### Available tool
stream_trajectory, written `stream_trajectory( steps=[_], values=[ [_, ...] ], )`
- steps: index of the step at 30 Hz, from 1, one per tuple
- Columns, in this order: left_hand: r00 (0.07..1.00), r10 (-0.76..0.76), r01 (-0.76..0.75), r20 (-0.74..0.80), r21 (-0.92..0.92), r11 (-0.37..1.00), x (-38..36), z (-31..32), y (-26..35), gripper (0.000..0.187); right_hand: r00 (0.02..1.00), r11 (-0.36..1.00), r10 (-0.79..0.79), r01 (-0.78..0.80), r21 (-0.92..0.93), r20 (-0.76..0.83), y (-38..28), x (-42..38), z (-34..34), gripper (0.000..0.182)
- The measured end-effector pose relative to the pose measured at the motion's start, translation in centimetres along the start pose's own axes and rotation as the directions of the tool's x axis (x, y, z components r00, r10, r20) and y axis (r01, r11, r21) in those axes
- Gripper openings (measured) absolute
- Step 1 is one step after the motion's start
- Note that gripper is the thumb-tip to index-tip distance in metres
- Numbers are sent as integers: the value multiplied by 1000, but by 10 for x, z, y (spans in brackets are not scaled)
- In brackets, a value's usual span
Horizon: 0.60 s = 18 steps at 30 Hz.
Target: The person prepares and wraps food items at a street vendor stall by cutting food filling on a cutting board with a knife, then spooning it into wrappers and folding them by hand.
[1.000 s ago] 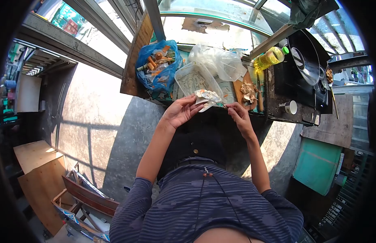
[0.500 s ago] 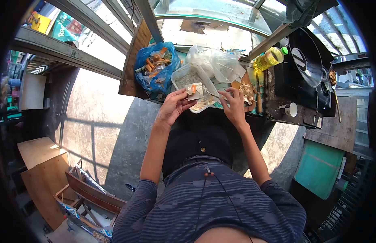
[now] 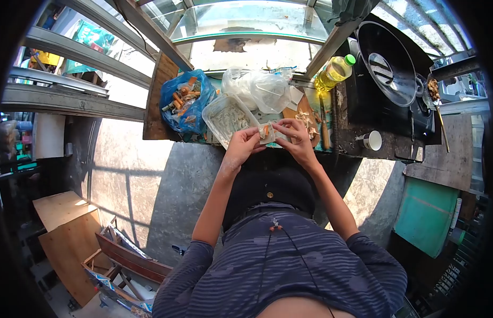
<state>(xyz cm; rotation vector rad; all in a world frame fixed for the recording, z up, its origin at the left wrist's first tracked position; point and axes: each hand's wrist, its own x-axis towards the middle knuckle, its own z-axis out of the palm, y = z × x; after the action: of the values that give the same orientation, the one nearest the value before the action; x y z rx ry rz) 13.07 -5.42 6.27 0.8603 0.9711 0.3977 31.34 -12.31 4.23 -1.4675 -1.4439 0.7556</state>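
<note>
Both hands meet at a small square dumpling wrapper (image 3: 266, 139) with orange filling on it, held up over the counter's front edge. My left hand (image 3: 243, 144) pinches the wrapper's left side between thumb and fingers. On its right side, the fingers of my right hand (image 3: 295, 139) close in on the wrapper. Just behind my hands stands a translucent plastic tub (image 3: 214, 117) with pale residue inside. Several small folded pale pieces (image 3: 304, 121) lie on a wooden board (image 3: 290, 113) to the right.
A blue plastic bag (image 3: 204, 100) holds orange and brown scraps. Behind the tub sits a clear plastic bag (image 3: 257, 87). Rightward are a wooden-handled tool (image 3: 325, 137), an oil bottle (image 3: 334, 74), a paper cup (image 3: 371, 140), a stove with a pan (image 3: 387, 58) and a food-coated spoon (image 3: 442, 124).
My hands have come closer together, with the right fingers now at the wrapper. A thin utensil seen by the right hand earlier no longer shows there. The view has shifted slightly.
</note>
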Motion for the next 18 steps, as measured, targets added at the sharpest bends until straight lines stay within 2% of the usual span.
stream_trajectory(
  steps=[5, 8, 11, 14, 17, 18],
  values=[
    [1000, -9, 8, 18, 87, 996, 2, 26, 3, 33, 992, 965, -122, 127, -229, 34, -2, 1, -28, 35],
    [997, -33, 31, 64, 24, 999, -1, 37, 4, 34, 984, 954, -174, 178, -243, 39, 2, 0, -39, 37],
    [993, -49, 48, 105, 12, 999, -1, 44, 1, 36, 988, 973, -151, 153, -173, 27, 9, -5, -46, 29],
    [994, 32, -28, 104, -36, 999, -10, 65, 4, 39, 997, 998, -62, 63, 10, -35, 21, -13, -52, 28],
    [970, 224, -227, 91, 21, 974, -6, 73, -21, 43, 992, 979, 114, -104, 175, -50, 19, -25, -62, 26],
    [966, 249, -253, 64, 66, 965, -6, 76, -27, 44, 992, 977, 119, -109, 184, -48, 19, -28, -66, 26]
  ],
)
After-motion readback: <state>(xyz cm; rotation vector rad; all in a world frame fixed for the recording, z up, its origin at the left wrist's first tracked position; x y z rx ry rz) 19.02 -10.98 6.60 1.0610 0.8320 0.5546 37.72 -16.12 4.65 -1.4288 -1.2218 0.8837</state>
